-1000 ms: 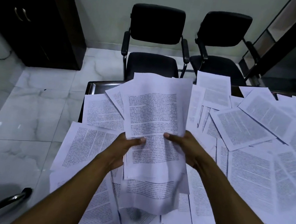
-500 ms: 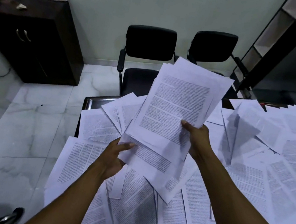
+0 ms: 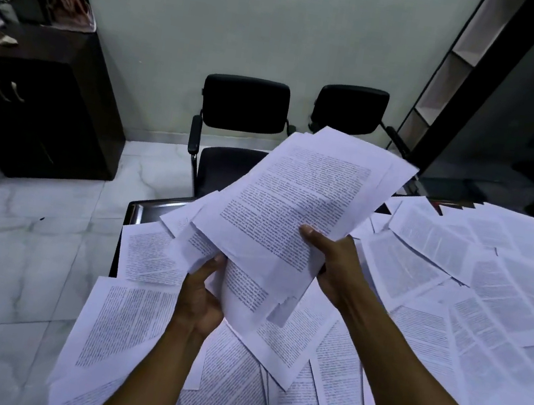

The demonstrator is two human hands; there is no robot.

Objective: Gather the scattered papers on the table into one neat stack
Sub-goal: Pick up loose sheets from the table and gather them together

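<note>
The right hand (image 3: pixel 336 264) pinches the right edge of a bundle of papers (image 3: pixel 291 213), its thumb on top, and the left hand (image 3: pixel 200 300) grips the lower left corner with curled fingers. The bundle is tilted in the air above the desk (image 3: pixel 134 208). Loose sheets (image 3: pixel 504 297) cover the desk up to its edges and overlap each other.

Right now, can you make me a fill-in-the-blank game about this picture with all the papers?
1. The left hand and right hand both hold a bundle of ____.
2. The held bundle is lifted ____ the table.
3. Behind the table stand ____ black chairs.
4. The loose sheets on the table carry printed ____.

Missing words: papers; above; two; text
</note>
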